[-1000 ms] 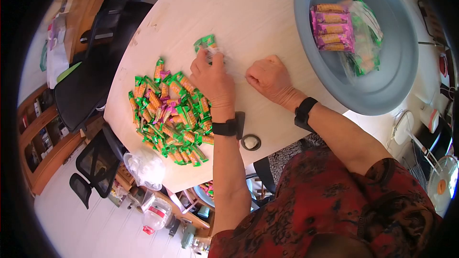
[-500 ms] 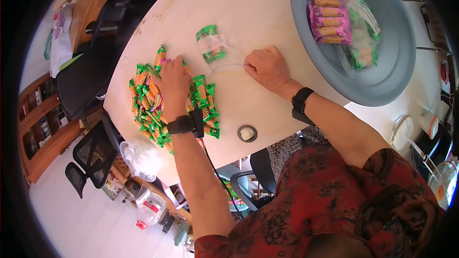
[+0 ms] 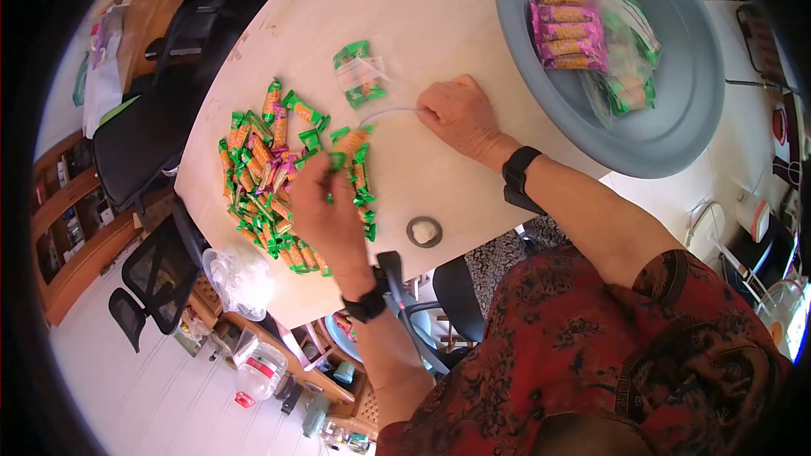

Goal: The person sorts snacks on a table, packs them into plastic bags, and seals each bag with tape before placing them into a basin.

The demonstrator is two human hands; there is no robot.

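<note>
**Bars Gripped Above the Pile**

Gripped a few green bars (image 3: 348, 145) in left hand (image 3: 325, 211), fingers shut round crinkly wrappers, just above the pile (image 3: 266, 181) on the tabletop (image 3: 439, 17). Judged light, slick and probably brittle inside: best taken across the middle, several together, without squeezing hard. Held left wrist bent, forearm reaching up from the near edge. Pinched the open mouth of the clear bag (image 3: 359, 76) with right hand (image 3: 452, 114), knuckles up, resting on the tabletop, near the basin (image 3: 676, 131).
</note>
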